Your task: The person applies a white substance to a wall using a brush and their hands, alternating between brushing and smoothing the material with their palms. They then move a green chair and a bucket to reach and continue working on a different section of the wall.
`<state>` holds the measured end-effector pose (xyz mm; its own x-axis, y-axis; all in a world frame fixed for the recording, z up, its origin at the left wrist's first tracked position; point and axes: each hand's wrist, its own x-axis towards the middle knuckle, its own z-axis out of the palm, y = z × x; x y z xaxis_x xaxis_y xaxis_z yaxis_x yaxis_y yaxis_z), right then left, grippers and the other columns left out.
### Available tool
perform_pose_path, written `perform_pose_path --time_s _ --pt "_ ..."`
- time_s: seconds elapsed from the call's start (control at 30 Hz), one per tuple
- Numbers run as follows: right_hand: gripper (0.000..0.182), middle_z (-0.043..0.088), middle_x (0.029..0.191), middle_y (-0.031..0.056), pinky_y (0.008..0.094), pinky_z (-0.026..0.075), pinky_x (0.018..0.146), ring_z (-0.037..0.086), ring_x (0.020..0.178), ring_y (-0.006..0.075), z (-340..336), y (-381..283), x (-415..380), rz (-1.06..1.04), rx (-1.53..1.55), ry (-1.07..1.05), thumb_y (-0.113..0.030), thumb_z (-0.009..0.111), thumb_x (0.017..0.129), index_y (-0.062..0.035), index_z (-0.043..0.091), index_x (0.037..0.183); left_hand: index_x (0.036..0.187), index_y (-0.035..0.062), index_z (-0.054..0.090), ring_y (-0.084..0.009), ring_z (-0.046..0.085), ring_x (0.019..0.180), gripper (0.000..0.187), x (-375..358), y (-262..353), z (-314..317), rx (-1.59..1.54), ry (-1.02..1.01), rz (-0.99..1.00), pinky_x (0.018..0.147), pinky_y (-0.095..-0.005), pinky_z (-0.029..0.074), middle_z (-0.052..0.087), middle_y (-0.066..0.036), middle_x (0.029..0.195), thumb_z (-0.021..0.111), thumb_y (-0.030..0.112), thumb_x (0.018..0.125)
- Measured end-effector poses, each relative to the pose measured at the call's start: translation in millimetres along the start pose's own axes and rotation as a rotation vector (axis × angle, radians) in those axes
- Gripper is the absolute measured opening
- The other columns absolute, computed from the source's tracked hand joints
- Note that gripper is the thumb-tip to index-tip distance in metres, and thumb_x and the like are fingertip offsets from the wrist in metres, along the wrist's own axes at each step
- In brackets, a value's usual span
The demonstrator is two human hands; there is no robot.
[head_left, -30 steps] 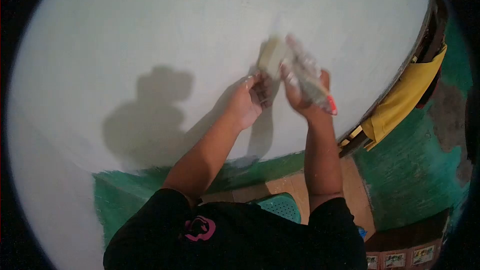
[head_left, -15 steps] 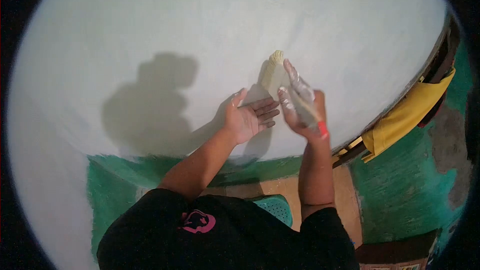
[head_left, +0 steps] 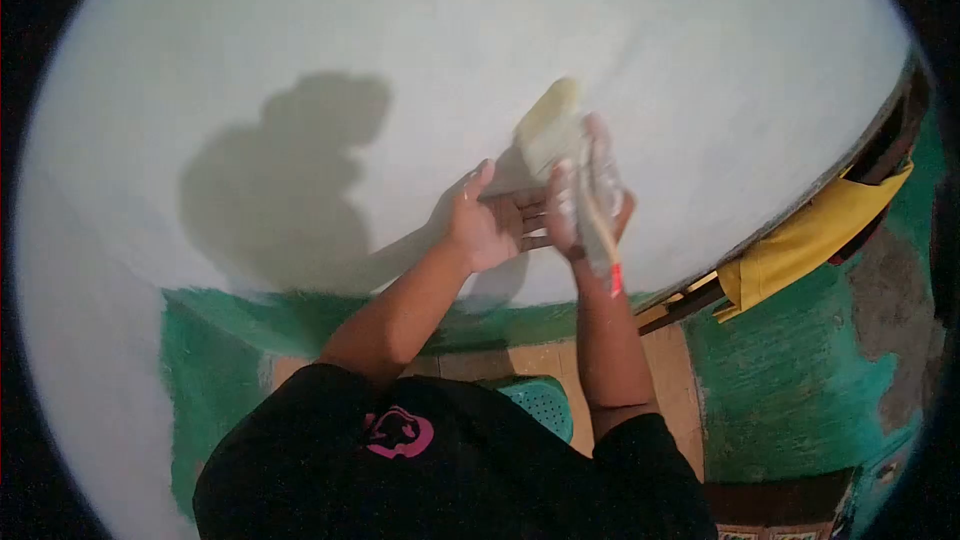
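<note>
Brush (head_left: 550, 128) is gripped in the right hand (head_left: 607, 198) before the white wall (head_left: 715, 100); on my feed I see the left hand (head_left: 492, 227) just beside, fingers extended, palm showing.

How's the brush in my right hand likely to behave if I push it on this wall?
The brush is probably stiff along its slim, solid-looking handle. Its broad, pale end may give a little, though blur hides the texture. It could be slippery, since your right hand gripping it shows whitish smears.
</note>
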<state>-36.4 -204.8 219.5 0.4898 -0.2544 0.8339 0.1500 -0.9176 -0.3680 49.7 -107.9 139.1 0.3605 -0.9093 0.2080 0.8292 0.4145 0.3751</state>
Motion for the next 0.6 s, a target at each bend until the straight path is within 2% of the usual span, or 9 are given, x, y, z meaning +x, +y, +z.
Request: perform_pose_path --time_s 0.07,0.1,0.17,0.23,0.3,0.37,0.43,0.5,0.6 --pt "0.042 0.065 0.105 0.0173 0.0337 0.050 0.081 0.066 0.089 0.0240 -2 -8 -10 0.146 0.086 -0.204 -0.021 0.053 0.089 -0.0033 0.050 0.127 0.131 0.0004 0.044 -0.0303 0.044 0.123 0.082 -2 -2 17 -0.048 0.127 0.111 0.100 -0.0475 0.035 0.054 -0.014 0.124 0.041 0.066 0.081" --pt "0.042 0.066 0.100 0.0168 0.0330 0.050 0.078 0.066 0.086 0.0238 0 5 -7 0.011 0.086 -0.202 -0.019 0.054 0.089 -0.0038 0.051 0.127 0.131 0.0004 0.044 -0.0303 0.044 0.123 0.082 1 -2 9 -0.054 0.139 0.116 0.100 -0.0475 0.035 0.054 -0.014 0.124 0.041 0.066 0.081" --pt "0.042 0.068 0.086 0.0144 0.0299 0.051 0.066 0.066 0.071 0.0204 -13 3 7 -0.326 0.000 -0.162 -0.018 0.057 0.087 -0.0031 0.053 0.126 0.133 -0.0008 0.040 -0.0319 0.043 0.124 0.086 -4 2 -20 -0.079 -0.128 -0.001 0.102 -0.0488 0.032 0.050 -0.014 0.130 0.041 0.067 0.080" --pt "0.042 0.067 0.079 0.0072 0.0245 0.051 0.061 0.059 0.059 0.0086 -32 -1 33 -0.178 -0.010 -0.057 -0.017 0.057 0.091 -0.0009 0.051 0.129 0.136 -0.0040 0.035 -0.0331 0.039 0.127 0.094 -10 5 -32 -0.064 -0.204 -0.029 0.105 -0.0498 0.029 0.040 -0.016 0.140 0.040 0.071 0.079" --pt "0.038 0.068 0.091 0.0104 0.0317 0.054 0.070 0.064 0.080 0.0131 -41 1 63 -0.052 0.306 0.180 -0.015 0.057 0.090 0.0015 0.053 0.124 0.138 -0.0090 0.026 -0.0344 0.029 0.134 0.105 -24 6 -37 0.006 -0.189 0.011 0.107 -0.0508 0.024 0.028 -0.022 0.146 0.037 0.076 0.076" --pt "0.042 0.062 0.099 0.0203 0.0335 0.056 0.074 0.063 0.086 0.0245 -43 -4 84 0.028 0.620 0.325 -0.015 0.057 0.090 0.0064 0.049 0.125 0.138 -0.0119 0.022 -0.0343 0.026 0.136 0.109 -33 10 -41 0.025 -0.188 0.050 0.108 -0.0511 0.022 0.024 -0.023 0.147 0.037 0.076 0.075" --pt "0.044 0.056 0.114 0.0189 0.0370 0.054 0.079 0.059 0.097 0.0278 -43 2 82 0.084 0.730 0.373 -0.019 0.053 0.093 -0.0012 0.044 0.132 0.138 -0.0121 0.023 -0.0349 0.026 0.135 0.110 -42 11 -34 0.027 -0.198 0.033 0.108 -0.0509 0.022 0.024 -0.024 0.146 0.037 0.077 0.075" --pt "0.049 0.053 0.120 0.0193 0.0361 0.051 0.084 0.057 0.103 0.0275 -15 20 47 0.123 0.645 0.393 -0.026 0.051 0.094 -0.0024 0.040 0.136 0.137 -0.0113 0.027 -0.0343 0.029 0.134 0.106 -51 9 -39 0.019 -0.218 0.054 0.107 -0.0503 0.025 0.028 -0.023 0.145 0.036 0.075 0.077" --pt "0.051 0.052 0.126 0.0179 0.0400 0.046 0.088 0.055 0.108 0.0241 39 10 -43 0.113 0.193 0.097 -0.030 0.045 0.096 -0.0039 0.036 0.138 0.135 -0.0091 0.032 -0.0338 0.032 0.132 0.100 -66 11 -56 0.007 -0.243 0.062 0.105 -0.0497 0.027 0.032 -0.022 0.143 0.036 0.073 0.079"
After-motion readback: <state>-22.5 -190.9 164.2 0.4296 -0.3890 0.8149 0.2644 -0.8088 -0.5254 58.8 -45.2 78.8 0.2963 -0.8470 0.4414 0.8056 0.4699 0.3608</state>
